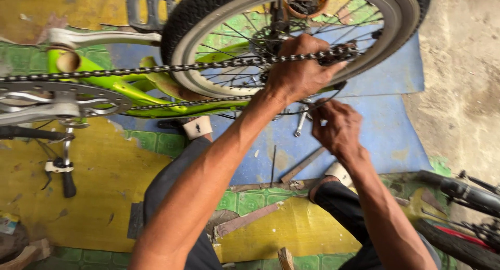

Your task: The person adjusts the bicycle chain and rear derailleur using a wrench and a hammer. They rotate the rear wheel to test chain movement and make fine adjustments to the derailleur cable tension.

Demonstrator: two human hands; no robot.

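Both hands: left (299, 72) grips chain (172, 68), right (337, 126) closed.

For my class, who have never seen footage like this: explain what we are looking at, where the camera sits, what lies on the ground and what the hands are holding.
There is one picture, taken by a camera worn on a person's head and looking down at their own two bare hands. A green bicycle lies upside down on worn yellow, green and blue mats, its rear wheel at the top, with a pedal and chainring to the left. The left hand grips the chain near the wheel hub. The right hand works just below it, close to a small wrench; whether it holds anything cannot be seen. Metal strips lie on the mats. Part of another bicycle shows at the right.
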